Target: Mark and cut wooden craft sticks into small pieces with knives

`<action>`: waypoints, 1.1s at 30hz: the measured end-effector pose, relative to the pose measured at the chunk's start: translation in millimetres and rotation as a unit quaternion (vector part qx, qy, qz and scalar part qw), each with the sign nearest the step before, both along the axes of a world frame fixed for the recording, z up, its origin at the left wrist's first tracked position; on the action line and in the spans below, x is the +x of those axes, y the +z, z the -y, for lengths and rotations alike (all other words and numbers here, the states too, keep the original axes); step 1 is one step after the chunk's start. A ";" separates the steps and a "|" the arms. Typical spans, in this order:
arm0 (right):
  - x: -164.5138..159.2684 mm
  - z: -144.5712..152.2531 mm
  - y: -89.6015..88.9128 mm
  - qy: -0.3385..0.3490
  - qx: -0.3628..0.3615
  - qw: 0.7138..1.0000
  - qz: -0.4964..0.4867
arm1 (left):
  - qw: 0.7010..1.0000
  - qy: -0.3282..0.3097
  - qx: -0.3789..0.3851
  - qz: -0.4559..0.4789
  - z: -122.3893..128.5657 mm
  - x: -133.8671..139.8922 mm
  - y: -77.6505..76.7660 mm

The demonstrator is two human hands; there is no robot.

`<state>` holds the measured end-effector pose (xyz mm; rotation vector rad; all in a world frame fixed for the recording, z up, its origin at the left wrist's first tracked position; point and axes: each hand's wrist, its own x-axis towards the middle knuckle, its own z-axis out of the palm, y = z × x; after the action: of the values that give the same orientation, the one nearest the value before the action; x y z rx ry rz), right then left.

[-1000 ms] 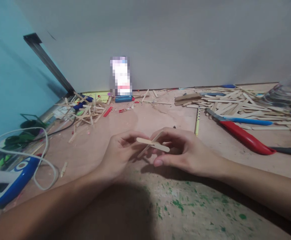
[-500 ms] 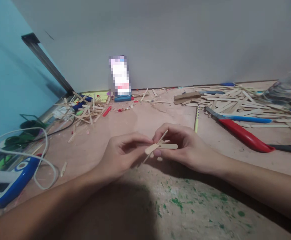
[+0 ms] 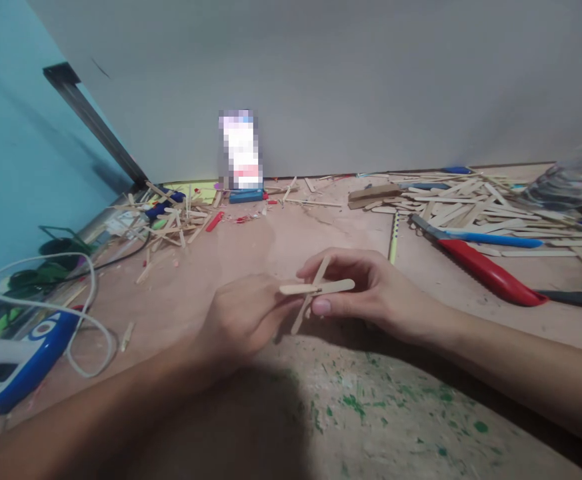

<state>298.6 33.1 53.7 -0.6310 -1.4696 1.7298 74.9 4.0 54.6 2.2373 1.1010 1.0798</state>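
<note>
A small cross-shaped piece made of wooden craft sticks (image 3: pixel 338 287) is held up between my hands, above the table. It looks like a propeller, with flat blades crossing near a small dark spot in the middle. My left hand (image 3: pixel 245 313) is closed, its fingertips pinching the piece from the left and behind; its grip point is partly hidden. From the right, my right hand (image 3: pixel 371 287) curls around the piece, thumb just below the blades and index finger behind them. Its other fingers are mostly out of sight.
Loose craft sticks pile up at the right (image 3: pixel 471 207) and back left. A red-handled saw (image 3: pixel 491 272), a blue cutter (image 3: pixel 501 238), a yellow pencil-like stick (image 3: pixel 394 240) and a plastic bottle (image 3: pixel 563 177) lie right. A blue glue gun (image 3: pixel 41 360), white cable and propped phone (image 3: pixel 241 150) also stand around.
The craft-stick piece has turned, its left blade now level and its crossing stick shifted. My left hand has rolled over, back of the hand more visible. My right hand has barely moved.
</note>
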 end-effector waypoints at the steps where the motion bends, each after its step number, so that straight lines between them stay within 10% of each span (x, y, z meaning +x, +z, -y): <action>1: 0.1 -0.1 -1.1 0.004 -0.012 1.000 -0.004 | 1.000 0.004 0.007 -0.002 1.0 0.0 -0.1; 25: -11.4 14.4 -1.8 -0.068 -0.149 0.984 -0.075 | 0.993 0.013 0.067 0.091 -0.3 7.8 -6.7; 33: 5.7 -7.7 -5.8 0.098 -0.181 0.977 -0.062 | 0.989 -0.009 -0.024 0.147 -6.8 1.8 -7.1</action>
<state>304.3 40.9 47.9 -0.5639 -1.1704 2.1784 76.7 10.9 47.5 1.9675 0.9683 1.3091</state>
